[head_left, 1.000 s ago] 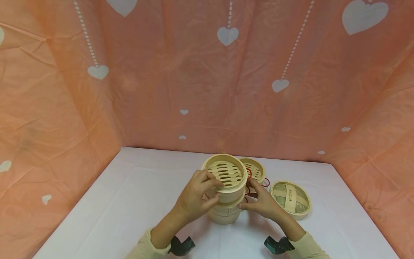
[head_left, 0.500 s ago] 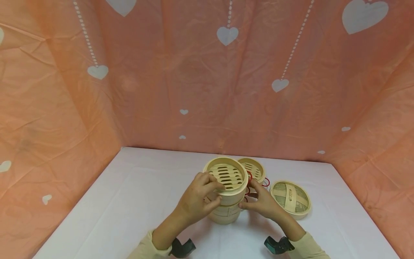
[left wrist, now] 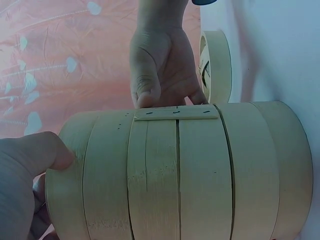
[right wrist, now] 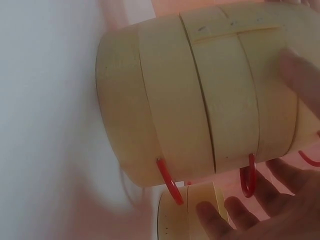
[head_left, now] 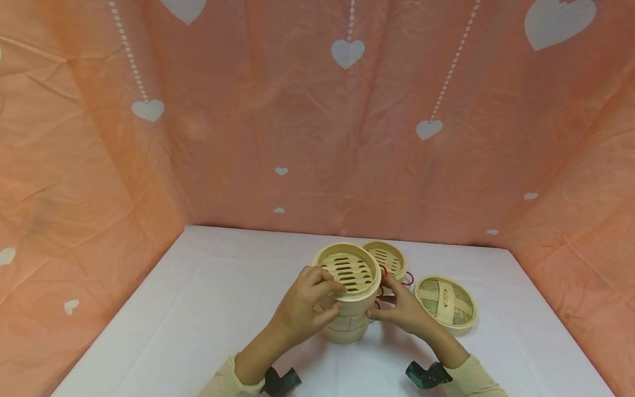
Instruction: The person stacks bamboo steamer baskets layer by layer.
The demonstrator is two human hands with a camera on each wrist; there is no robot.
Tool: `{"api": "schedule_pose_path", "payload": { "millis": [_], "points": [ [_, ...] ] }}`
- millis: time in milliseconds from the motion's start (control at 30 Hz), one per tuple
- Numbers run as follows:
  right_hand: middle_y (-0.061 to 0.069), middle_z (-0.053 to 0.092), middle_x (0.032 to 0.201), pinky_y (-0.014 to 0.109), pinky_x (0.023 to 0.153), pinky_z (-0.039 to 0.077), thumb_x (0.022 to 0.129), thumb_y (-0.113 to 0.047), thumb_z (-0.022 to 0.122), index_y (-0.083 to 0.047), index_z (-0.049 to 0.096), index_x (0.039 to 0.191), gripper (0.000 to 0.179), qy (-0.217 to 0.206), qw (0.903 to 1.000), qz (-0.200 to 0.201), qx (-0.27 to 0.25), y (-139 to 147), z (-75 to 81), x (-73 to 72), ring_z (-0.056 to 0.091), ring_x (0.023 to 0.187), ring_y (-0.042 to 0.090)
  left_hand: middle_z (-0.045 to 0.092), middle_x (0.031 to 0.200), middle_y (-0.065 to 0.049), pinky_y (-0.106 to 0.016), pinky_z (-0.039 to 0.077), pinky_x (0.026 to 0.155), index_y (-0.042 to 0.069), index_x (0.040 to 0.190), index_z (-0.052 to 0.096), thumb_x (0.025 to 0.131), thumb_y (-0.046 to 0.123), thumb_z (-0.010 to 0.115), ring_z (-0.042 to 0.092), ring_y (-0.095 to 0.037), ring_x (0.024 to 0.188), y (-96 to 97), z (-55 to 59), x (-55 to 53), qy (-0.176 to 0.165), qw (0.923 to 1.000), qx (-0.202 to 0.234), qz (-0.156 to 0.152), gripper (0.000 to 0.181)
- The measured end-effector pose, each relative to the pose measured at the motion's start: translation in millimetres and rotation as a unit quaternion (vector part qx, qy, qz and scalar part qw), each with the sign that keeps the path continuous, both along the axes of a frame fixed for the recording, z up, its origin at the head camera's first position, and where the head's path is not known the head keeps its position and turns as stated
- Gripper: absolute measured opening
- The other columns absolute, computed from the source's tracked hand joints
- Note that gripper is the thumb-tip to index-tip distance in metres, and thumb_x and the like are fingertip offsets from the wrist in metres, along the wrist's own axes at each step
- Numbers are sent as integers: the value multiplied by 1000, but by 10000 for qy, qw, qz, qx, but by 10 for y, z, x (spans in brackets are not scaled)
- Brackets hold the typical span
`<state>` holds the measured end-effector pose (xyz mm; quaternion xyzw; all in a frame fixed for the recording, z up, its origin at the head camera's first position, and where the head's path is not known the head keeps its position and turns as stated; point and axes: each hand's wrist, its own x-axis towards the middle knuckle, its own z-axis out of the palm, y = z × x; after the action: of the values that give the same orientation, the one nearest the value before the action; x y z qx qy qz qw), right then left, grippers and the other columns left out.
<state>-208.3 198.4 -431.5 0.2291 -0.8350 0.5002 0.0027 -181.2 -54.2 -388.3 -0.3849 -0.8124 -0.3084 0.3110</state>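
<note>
A stack of round bamboo steamer baskets (head_left: 345,325) stands upright on the white table. My left hand (head_left: 305,300) holds the top bamboo steamer basket (head_left: 369,289) by its near left rim, thumb on the outer wall, fingers over the edge onto the slatted floor. In the left wrist view this basket (left wrist: 102,175) sits flush on the one below. My right hand (head_left: 399,309) holds the stack's right side. Its thumb (right wrist: 300,75) presses the wall in the right wrist view, while the fingers reach round near the red loops (right wrist: 249,175).
Behind the stack, to the right, is another slatted steamer basket (head_left: 392,259) with a red loop. A woven bamboo lid (head_left: 446,306) lies farther right on the white table (head_left: 223,275). An orange curtain (head_left: 307,121) with white hearts encloses the back and sides.
The top basket has come down and levelled onto the stack, closing the gap beneath it. My left hand lowered with it; the right hand stayed in place.
</note>
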Motion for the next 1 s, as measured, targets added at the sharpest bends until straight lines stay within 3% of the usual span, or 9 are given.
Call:
{"api": "schedule_pose_path", "payload": {
  "millis": [267, 500, 700, 867, 1000],
  "points": [
    [15, 56, 127, 36, 91, 51, 72, -19, 83, -6, 43, 140, 80, 0, 10000, -1, -5, 4, 11, -5, 53, 108, 9, 55, 96, 4, -25, 46, 78, 17, 95, 71, 73, 12, 73, 49, -12, 93, -8, 13, -3, -107, 9999, -29, -20, 23],
    [15, 56, 127, 35, 90, 51, 72, -20, 83, -6, 43, 140, 81, -16, 10000, -27, 24, -7, 29, -2, 54, 107, 11, 55, 97, 5, -25, 47, 79, 17, 98, 71, 74, 10, 72, 47, -12, 94, -14, 31, 0, -390, 9992, -29, -121, 24],
    [14, 56, 126, 41, 90, 51, 71, -20, 84, -8, 43, 140, 81, -8, 10000, 23, 87, 4, 28, -1, 54, 111, 20, 55, 99, 3, -24, 49, 81, 16, 99, 70, 74, 11, 75, 49, -12, 96, -33, 27, -4, -255, 9995, -97, -170, 26],
    [14, 54, 130, 45, 89, 50, 71, -26, 84, -9, 37, 144, 88, 184, 9985, -138, 502, 49, 58, 62, 52, 117, 31, 57, 105, 3, -24, 51, 83, 16, 103, 69, 75, 15, 76, 52, -13, 102, -79, 44, -16, -109, 9995, -250, -182, 29],
    [11, 56, 129, 51, 90, 47, 73, -25, 81, -9, 36, 144, 86, 692, 9894, -504, 1174, 121, 145, 147, 53, 118, 33, 57, 112, 0, -31, 50, 88, 15, 110, 67, 71, 19, 78, 52, -17, 109, -123, 73, -26, -84, 9998, 3, -171, 40]
  ]
}}
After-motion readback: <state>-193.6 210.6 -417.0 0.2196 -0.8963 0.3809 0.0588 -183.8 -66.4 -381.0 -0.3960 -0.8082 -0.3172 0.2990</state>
